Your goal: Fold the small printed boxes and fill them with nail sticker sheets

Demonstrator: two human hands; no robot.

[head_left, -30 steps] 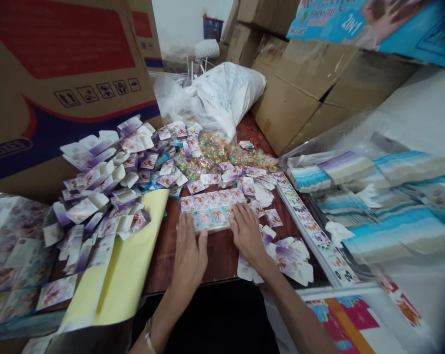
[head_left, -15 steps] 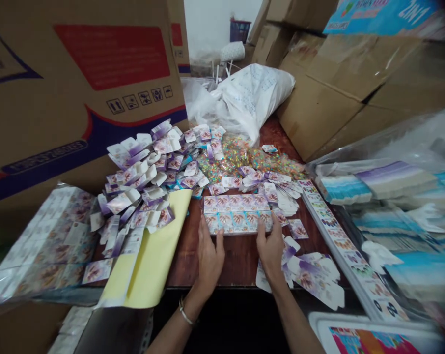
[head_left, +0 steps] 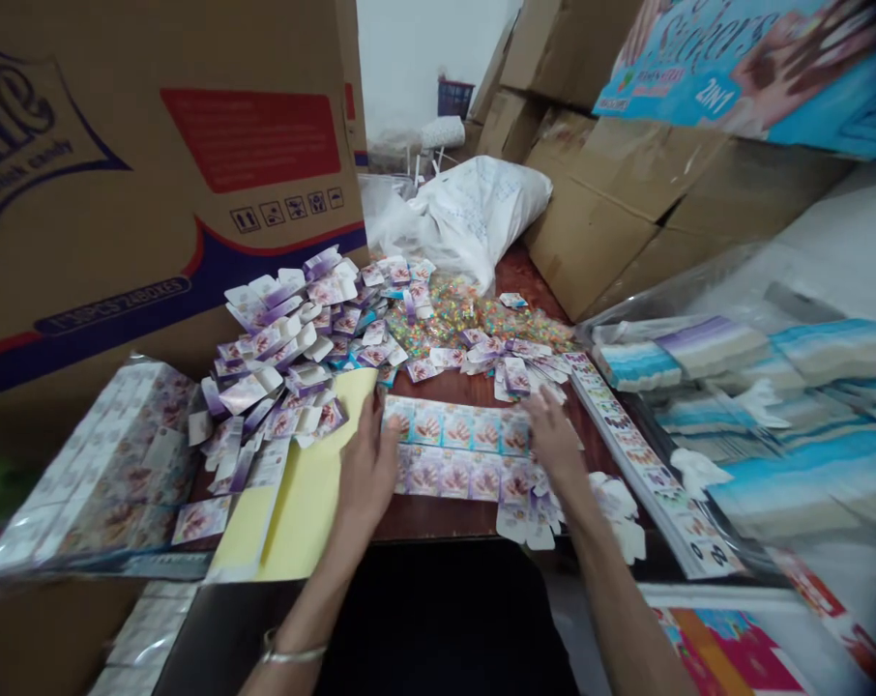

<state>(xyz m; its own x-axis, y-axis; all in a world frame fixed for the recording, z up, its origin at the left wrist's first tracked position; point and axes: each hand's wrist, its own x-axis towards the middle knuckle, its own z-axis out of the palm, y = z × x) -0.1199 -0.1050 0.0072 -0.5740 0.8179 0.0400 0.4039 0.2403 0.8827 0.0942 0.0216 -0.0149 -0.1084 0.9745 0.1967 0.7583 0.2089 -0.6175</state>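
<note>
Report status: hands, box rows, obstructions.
Left hand at left end, right hand at right end. Box rows: blue beyond purple. Loose cartons by near right corner.

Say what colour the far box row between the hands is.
Far box row: mostly blue, best in the head view.

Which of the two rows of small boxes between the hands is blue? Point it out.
The far row, on the side toward the heap of colourful packets, has light-blue fronts; the near row shows purple ones instead.
</note>
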